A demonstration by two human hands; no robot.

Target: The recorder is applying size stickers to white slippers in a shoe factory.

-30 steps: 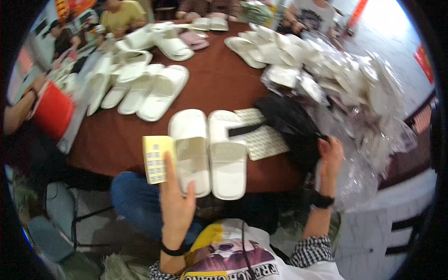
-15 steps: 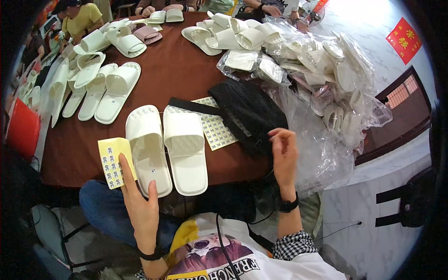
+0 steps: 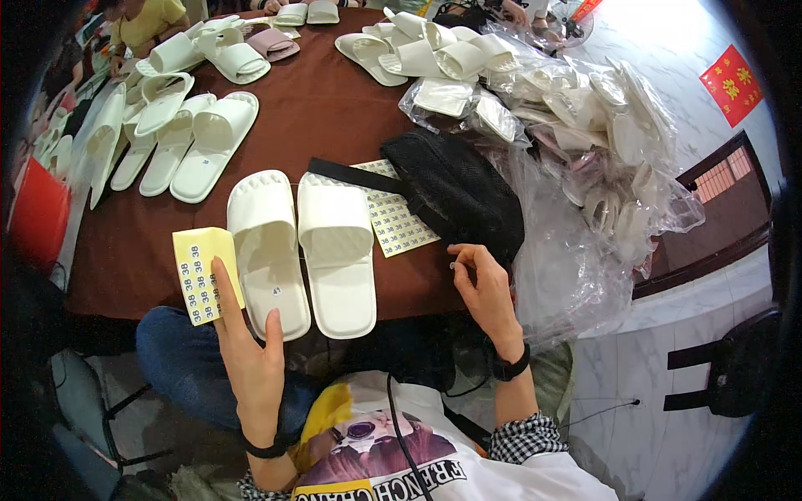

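My left hand (image 3: pixel 251 367) holds a folded yellow sheet of stickers (image 3: pixel 205 280), its forefinger across the front. The thumb of that hand reaches over the lower end of a white slipper (image 3: pixel 267 288), close to a small sticker on its insole. Beside it lies a second white slipper (image 3: pixel 338 292), its insole bare. My right hand (image 3: pixel 484 288) hovers at the table edge, fingers bent, with a small white sticker at its fingertips. Just beyond it is a black mesh bag (image 3: pixel 459 196) with a strap, partly over another yellow sticker sheet (image 3: pixel 397 221).
White slippers (image 3: pixel 213 150) stand in a group at the left of the brown-covered table (image 3: pixel 301 108); more lie at the back. Bagged slippers (image 3: pixel 601 117) in clear plastic are heaped at the right. A red container (image 3: pixel 38 209) stands far left. Other people (image 3: pixel 146 25) sit across the table.
My right hand has come left and slightly nearer, away from the black bag's side. My left hand stays by the slipper with the sheet. The whole view has shifted a little.
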